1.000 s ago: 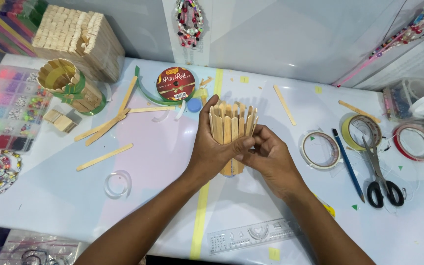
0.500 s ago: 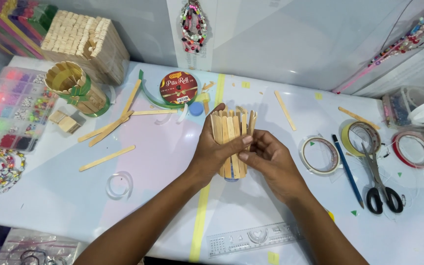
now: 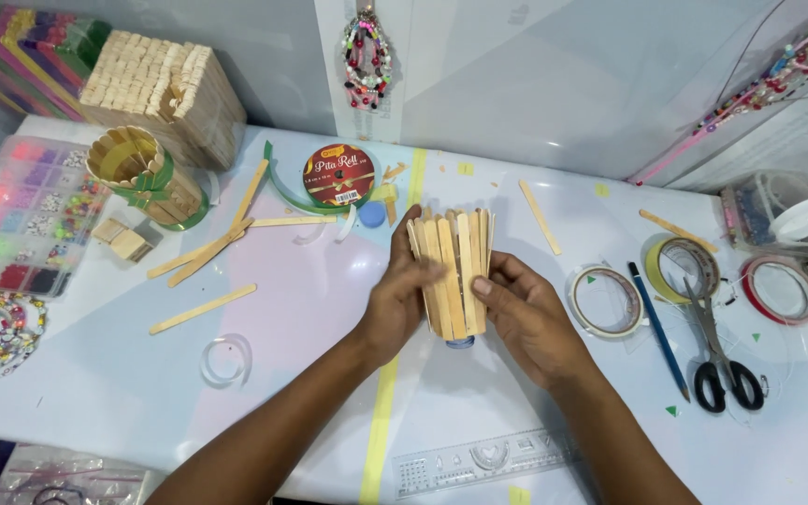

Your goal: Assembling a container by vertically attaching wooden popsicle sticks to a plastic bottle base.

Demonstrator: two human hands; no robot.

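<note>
Both of my hands grip a small cup clad all round in upright wooden craft sticks [image 3: 455,266], standing near the middle of the white table [image 3: 329,309]. My left hand [image 3: 402,301] wraps its left side with the thumb across the front sticks. My right hand [image 3: 526,318] cups the right side, thumb pressing on the sticks. A bit of blue shows at the cup's base.
Loose craft sticks [image 3: 203,309] lie left; a finished stick cup with green ribbon [image 3: 140,178], a stick box [image 3: 165,93] and a bead tray [image 3: 21,210] stand far left. A ribbon roll [image 3: 339,175] is behind. Tape rolls [image 3: 607,301], pencil [image 3: 658,329], scissors [image 3: 717,351] lie right; a ruler [image 3: 483,458] is in front.
The stick-clad cup has turned more upright and face-on between my hands. My left thumb has slid across its front, and my right hand has shifted lower on its right side.
</note>
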